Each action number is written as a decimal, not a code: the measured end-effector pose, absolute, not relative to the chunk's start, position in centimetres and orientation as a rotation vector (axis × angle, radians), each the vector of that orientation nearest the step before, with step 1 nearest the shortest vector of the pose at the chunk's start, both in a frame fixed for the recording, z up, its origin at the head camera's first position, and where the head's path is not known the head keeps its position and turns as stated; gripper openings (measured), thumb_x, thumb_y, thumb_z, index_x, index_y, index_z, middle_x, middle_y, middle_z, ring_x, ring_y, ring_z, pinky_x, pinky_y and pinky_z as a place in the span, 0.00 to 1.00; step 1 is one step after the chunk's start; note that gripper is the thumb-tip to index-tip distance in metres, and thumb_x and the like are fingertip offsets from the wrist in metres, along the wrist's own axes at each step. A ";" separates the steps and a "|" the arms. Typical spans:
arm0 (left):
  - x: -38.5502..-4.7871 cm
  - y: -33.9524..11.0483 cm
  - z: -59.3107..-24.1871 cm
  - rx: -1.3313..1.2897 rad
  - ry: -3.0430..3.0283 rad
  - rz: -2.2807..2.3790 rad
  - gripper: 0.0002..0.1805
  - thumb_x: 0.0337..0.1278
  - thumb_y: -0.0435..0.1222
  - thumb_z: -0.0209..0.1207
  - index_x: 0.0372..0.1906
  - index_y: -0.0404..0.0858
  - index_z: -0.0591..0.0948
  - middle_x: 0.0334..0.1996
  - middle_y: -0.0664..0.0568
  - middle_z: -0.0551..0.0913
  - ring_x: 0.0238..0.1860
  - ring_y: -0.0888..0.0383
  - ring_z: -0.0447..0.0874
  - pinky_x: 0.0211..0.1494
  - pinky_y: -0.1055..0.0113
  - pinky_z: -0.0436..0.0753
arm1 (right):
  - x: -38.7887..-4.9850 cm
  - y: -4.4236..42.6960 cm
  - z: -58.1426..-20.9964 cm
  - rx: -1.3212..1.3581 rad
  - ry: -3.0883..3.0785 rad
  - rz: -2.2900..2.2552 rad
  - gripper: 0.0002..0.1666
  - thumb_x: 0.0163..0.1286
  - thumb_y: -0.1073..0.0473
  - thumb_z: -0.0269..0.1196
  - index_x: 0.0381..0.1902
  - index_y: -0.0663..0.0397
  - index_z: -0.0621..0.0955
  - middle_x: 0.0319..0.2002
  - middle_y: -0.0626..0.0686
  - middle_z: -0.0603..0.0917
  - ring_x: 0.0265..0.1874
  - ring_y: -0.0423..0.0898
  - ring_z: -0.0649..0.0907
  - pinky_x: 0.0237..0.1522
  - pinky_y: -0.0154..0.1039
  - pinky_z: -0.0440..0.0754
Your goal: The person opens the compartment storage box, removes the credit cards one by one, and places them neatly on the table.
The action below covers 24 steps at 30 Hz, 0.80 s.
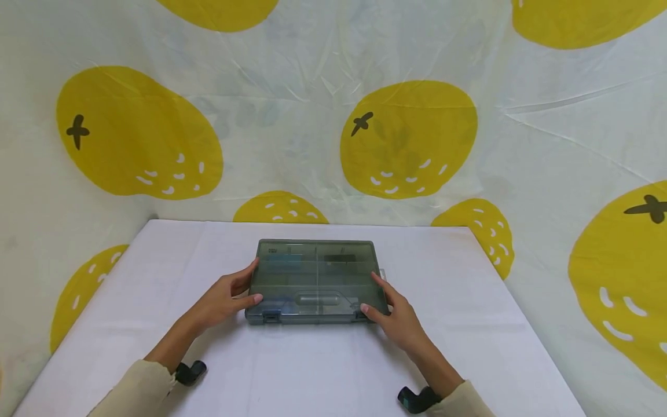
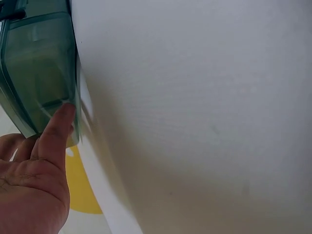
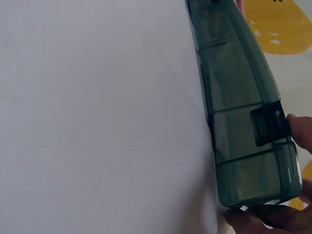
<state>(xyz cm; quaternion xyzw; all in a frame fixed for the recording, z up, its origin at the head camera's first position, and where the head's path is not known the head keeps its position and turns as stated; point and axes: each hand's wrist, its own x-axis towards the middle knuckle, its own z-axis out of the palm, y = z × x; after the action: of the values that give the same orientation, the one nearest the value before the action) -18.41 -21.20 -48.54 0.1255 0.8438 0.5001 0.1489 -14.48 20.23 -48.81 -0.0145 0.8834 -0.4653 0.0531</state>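
The left hand (image 1: 219, 301) and right hand (image 1: 403, 325) grip the short sides of a translucent grey-green box (image 1: 319, 278), thumbs over its front corners. The box is near the far edge of the white table (image 1: 292, 376), about midway between the far corners. A thumb pressing the right latch (image 3: 269, 124) might loosen the lid, and tilting could then spill the contents.

Case (image 1: 312, 275) on table (image 1: 312, 370), between left fingers (image 1: 245, 274) and right fingers (image 1: 387, 286)

room over near part of white table (image 1: 312, 370), case (image 1: 318, 278) blocking middle, backdrop (image 1: 292, 139) behind
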 end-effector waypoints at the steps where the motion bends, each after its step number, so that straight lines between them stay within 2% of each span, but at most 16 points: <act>1: -18.4 -21.2 -48.6 0.349 2.423 1.437 0.55 0.67 0.52 0.70 0.88 0.51 0.48 0.87 0.45 0.50 0.83 0.36 0.59 0.83 0.40 0.64 | -14.5 20.2 -48.9 -0.045 2.680 -1.425 0.49 0.73 0.48 0.72 0.85 0.31 0.61 0.84 0.54 0.63 0.76 0.63 0.74 0.74 0.68 0.74; 8: -18.3 -21.1 -48.4 0.321 2.422 1.427 0.53 0.70 0.50 0.69 0.88 0.52 0.48 0.88 0.46 0.48 0.84 0.36 0.57 0.84 0.40 0.61 | -14.4 20.3 -49.1 -0.056 2.631 -1.503 0.53 0.70 0.49 0.75 0.85 0.33 0.61 0.85 0.54 0.60 0.80 0.65 0.68 0.79 0.70 0.66; 13: -18.2 -21.1 -48.4 0.297 2.414 1.439 0.54 0.69 0.50 0.69 0.88 0.52 0.48 0.88 0.49 0.47 0.84 0.37 0.57 0.84 0.42 0.61 | -14.4 20.4 -49.2 -0.077 2.562 -1.570 0.57 0.67 0.52 0.77 0.86 0.34 0.60 0.86 0.53 0.58 0.84 0.63 0.62 0.82 0.67 0.62; 18: -18.1 -21.1 -48.3 0.295 2.413 1.443 0.54 0.69 0.50 0.69 0.88 0.51 0.48 0.88 0.48 0.47 0.85 0.37 0.56 0.84 0.42 0.61 | -14.2 20.5 -49.3 -0.082 2.493 -1.631 0.61 0.64 0.53 0.79 0.86 0.31 0.58 0.87 0.53 0.54 0.86 0.61 0.54 0.80 0.67 0.65; 24: -18.1 -20.9 -48.2 0.300 2.410 1.437 0.53 0.71 0.49 0.68 0.88 0.51 0.47 0.88 0.44 0.47 0.84 0.35 0.56 0.83 0.41 0.61 | -14.2 20.9 -49.5 -0.122 2.511 -1.600 0.62 0.63 0.56 0.80 0.86 0.31 0.58 0.87 0.52 0.54 0.85 0.62 0.57 0.75 0.66 0.73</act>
<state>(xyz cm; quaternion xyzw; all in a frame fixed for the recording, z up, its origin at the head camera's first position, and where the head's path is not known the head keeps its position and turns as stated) -18.07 -20.93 -48.25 0.1049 0.8431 0.5028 0.1594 -14.16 20.91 -49.51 -0.0409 0.8398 -0.5353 0.0808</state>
